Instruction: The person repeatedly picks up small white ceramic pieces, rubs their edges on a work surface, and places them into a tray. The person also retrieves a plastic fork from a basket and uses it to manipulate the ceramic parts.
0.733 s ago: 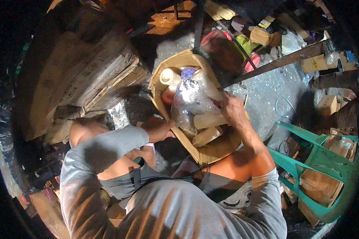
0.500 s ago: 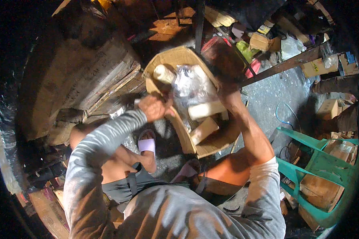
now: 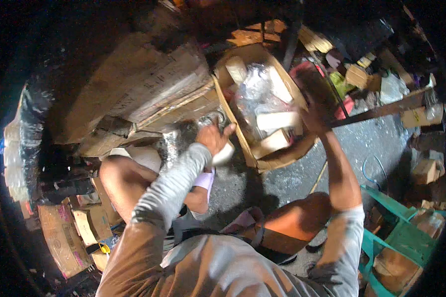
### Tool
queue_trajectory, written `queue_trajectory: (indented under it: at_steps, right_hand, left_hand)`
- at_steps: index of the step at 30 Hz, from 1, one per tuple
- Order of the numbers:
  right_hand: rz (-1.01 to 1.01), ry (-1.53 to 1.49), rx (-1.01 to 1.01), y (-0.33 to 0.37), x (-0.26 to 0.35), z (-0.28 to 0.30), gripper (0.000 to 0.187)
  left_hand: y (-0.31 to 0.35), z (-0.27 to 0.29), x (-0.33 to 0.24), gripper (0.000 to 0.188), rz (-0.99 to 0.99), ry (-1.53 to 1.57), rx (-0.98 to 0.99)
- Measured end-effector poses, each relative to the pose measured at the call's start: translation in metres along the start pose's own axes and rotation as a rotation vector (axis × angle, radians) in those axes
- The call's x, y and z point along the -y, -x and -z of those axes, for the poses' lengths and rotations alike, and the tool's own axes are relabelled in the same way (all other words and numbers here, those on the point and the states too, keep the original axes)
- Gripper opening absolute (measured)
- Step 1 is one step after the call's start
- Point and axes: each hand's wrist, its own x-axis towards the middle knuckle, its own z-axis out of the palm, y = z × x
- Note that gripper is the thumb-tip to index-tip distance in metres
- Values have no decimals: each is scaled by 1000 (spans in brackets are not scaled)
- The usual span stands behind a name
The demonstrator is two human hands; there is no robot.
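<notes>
A cardboard box [image 3: 245,143] with its top open is tilted in front of me. Inside lie clear plastic-wrapped goods [image 3: 255,81], a pale roll [image 3: 236,69] and several cream-coloured blocks [image 3: 277,121]. My right hand [image 3: 314,119] is at the box's right wall and seems to grip it, though shadow hides most of the fingers. My left hand [image 3: 214,140] is closed just outside the left wall, its thumb pointing toward the box. A white rounded piece [image 3: 224,154] shows beneath this hand. Beyond its fingers is a blurred ring-like shape [image 3: 215,117]; what the hand holds is unclear.
Large flattened cartons [image 3: 148,94] lean at the left, close to my left arm. A green plastic frame [image 3: 406,237] holding cartons stands at the lower right. A dark beam [image 3: 381,107] crosses the right side, with bags and scraps [image 3: 394,89] beyond it.
The box has moved away from me, with my right hand staying at its right wall. My left hand has come off the left wall to just outside it. The view has shifted too.
</notes>
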Motion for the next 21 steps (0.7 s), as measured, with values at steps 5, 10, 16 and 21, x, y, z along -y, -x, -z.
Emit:
queue_trajectory:
  at_steps: [5, 10, 16, 21]
  right_hand:
    - [-681, -496, 353, 90, 17, 42, 63]
    - [-1006, -859, 199, 114, 5, 4, 38]
    - [-683, -1039, 215, 78, -36, -55, 51]
    - [-371, -1410, 216, 14, -35, -112, 74]
  left_hand:
    - [24, -42, -29, 121, -50, 353, 485]
    - [-14, -69, -63, 90, 55, 436, 290]
    - [-105, 7, -37, 59, 13, 376, 229]
    - [-97, 64, -2, 64, -15, 105, -44]
